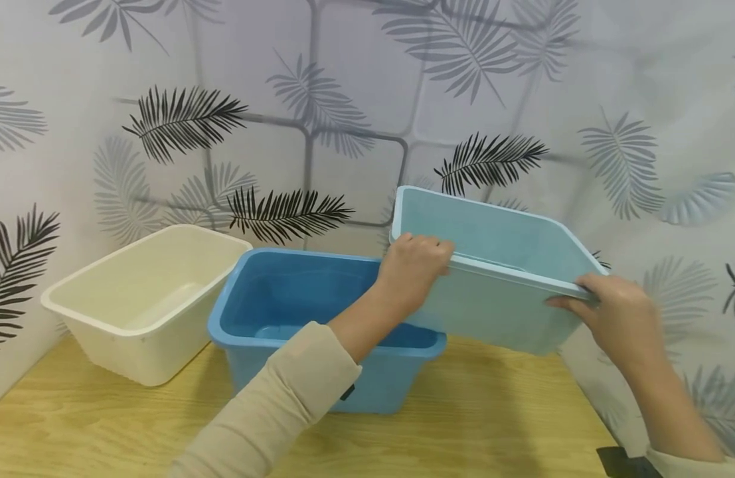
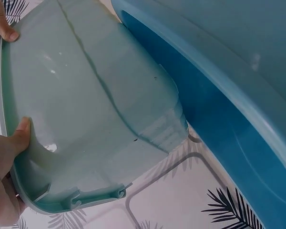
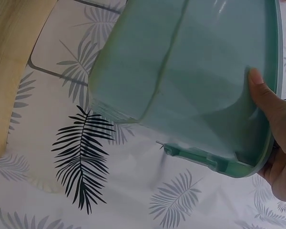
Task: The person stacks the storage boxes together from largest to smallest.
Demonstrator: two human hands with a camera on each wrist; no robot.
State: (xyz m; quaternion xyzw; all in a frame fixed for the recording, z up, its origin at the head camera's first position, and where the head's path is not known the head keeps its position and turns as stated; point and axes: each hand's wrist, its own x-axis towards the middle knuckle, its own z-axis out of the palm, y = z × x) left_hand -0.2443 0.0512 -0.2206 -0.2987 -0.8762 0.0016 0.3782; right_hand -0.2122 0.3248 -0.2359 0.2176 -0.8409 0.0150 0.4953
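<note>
Above the tabletop (image 1: 492,425), a tilted pale blue-green tub (image 1: 498,305) is gripped at its rim by curled left hand (image 1: 415,269) and right hand (image 1: 627,318), spaced apart presumably for balance.

left tub (image 1: 146,348) beside middle tub (image 1: 391,382) | both on table (image 1: 492,415) | raised tub (image 1: 492,305) rightmost

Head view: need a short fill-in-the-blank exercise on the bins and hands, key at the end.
1. The head view shows ____ bins in all.
2. In that view, the cream bin stands to the ____ of the blue bin.
3. The left hand and right hand grip the pale teal bin by its ____.
4. The table under the cream and blue bins has a surface that looks like ____.

Missing words: three; left; rim; wood.
</note>
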